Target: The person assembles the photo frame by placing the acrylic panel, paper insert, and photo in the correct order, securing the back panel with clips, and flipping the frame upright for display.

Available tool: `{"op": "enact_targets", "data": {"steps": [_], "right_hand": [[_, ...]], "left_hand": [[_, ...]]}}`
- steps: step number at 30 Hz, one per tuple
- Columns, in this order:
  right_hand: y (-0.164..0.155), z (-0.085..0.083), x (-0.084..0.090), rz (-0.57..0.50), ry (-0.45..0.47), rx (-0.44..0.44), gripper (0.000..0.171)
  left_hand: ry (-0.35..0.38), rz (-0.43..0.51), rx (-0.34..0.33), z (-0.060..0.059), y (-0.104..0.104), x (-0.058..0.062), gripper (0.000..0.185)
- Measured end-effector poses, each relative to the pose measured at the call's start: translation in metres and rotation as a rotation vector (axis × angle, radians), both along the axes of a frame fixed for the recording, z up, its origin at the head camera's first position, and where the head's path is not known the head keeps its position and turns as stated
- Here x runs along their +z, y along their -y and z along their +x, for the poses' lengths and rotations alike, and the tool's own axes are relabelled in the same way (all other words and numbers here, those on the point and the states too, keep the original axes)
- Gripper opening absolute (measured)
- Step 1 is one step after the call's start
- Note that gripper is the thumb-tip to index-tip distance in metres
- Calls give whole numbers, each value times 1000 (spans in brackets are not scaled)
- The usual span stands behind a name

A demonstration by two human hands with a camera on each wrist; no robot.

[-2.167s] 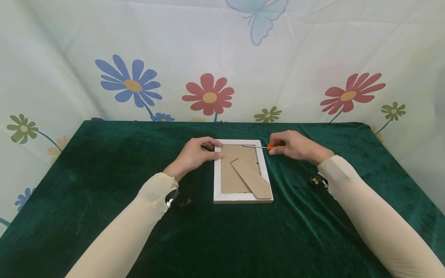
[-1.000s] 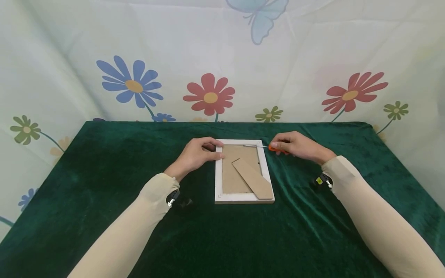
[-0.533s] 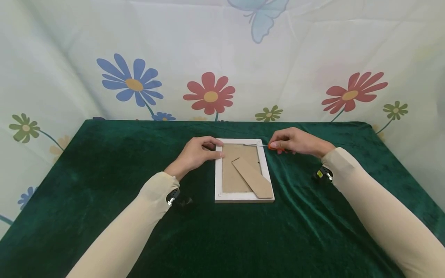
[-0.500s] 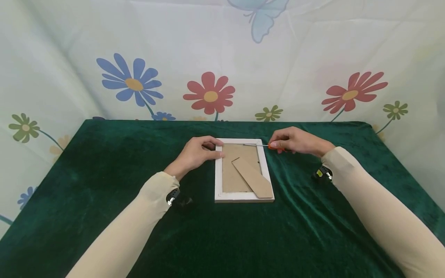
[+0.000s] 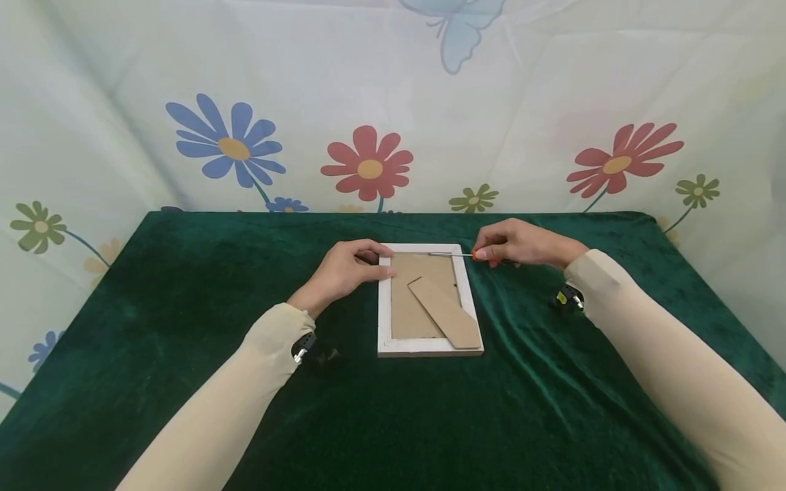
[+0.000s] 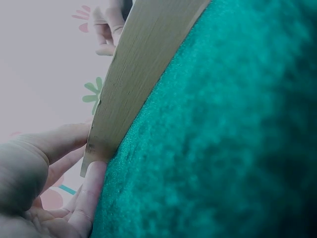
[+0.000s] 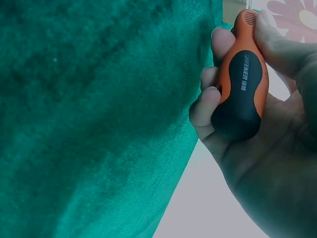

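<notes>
A white picture frame [image 5: 385, 307] lies back side up on the green cloth, its brown backing board [image 5: 405, 320] showing. A brown stand leg [image 5: 445, 314] slants across the board to the lower right corner. At the upper left of the frame, my left hand [image 5: 340, 273] grips the edge; in the left wrist view its fingers hold the wooden side [image 6: 133, 69] near a corner. My right hand [image 5: 522, 244] holds an orange and black screwdriver [image 7: 242, 84] by its handle. The thin metal shaft runs left over the frame's right border, its tip at the board's top edge.
Dark green velvet cloth [image 5: 393, 423] covers the table, with folds right of the frame. Behind it hangs a white curtain [image 5: 295, 68] printed with flowers and a butterfly. Small black wrist cameras sit under both cuffs.
Over these two seconds my right hand has risen slightly and changed its grip on the screwdriver handle. The shaft stays at the board's top edge. My left hand and the frame have kept their places.
</notes>
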State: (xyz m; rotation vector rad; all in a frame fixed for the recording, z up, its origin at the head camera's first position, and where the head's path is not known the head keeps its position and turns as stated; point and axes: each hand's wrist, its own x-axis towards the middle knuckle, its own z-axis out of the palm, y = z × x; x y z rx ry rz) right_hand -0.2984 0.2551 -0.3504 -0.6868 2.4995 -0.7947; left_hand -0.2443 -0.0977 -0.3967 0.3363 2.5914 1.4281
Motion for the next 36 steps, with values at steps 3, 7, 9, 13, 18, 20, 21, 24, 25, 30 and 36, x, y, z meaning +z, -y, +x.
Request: {"op": "enact_targets", "data": {"steps": [3, 7, 9, 13, 18, 20, 21, 24, 25, 30, 36], "right_hand": [[1, -1, 1, 8, -2, 10, 17], [3, -3, 2, 19, -4, 21, 15], [4, -4, 3, 26, -2, 24, 15], [7, -3, 6, 46, -1, 25, 14], [9, -3, 7, 74, -12, 29, 14], [10, -3, 8, 86, -15, 27, 13], [10, -2, 8, 91, -18, 26, 13], [12, 0, 10, 109, -36, 26, 12], [13, 1, 11, 113, -42, 26, 11], [15, 5, 11, 131, -65, 32, 9], [14, 6, 9, 135, -91, 42, 7]], "left_hand": [[3, -1, -2, -1, 0, 0, 38], [5, 1, -7, -2, 0, 0, 38], [6, 2, -8, -2, 1, 0, 38], [7, 3, -6, -2, 1, 0, 38], [7, 2, -5, -2, 0, 0, 38], [6, 1, -7, -2, 0, 0, 38], [5, 1, -8, -2, 0, 0, 38], [2, 1, -9, -2, 0, 0, 39], [1, 2, -9, -3, 0, 0, 39], [0, -2, -8, -3, 0, -2, 39], [-1, 2, -8, -3, 0, -2, 38]]}}
